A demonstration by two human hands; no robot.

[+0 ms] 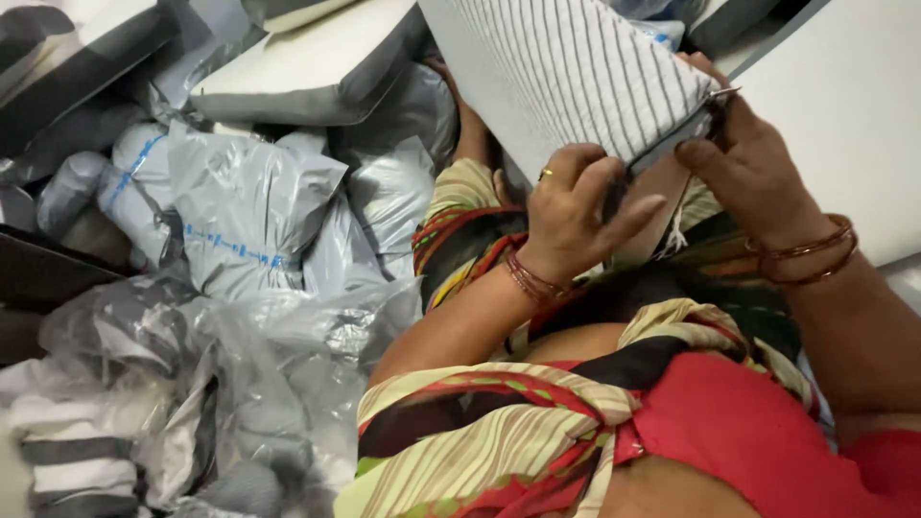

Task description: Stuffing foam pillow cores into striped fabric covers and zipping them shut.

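Both hands pinch the lower corner of a white quilted cloth with thin dark stripes (566, 67), left hand (576, 206) and right hand (753, 163) fingers clamped on it above the lap; steady, close grips look best.

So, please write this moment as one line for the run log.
left hand: grips striped cushion corner | right hand: holds same corner, small tool, kind unclear | left side: grey plastic bags
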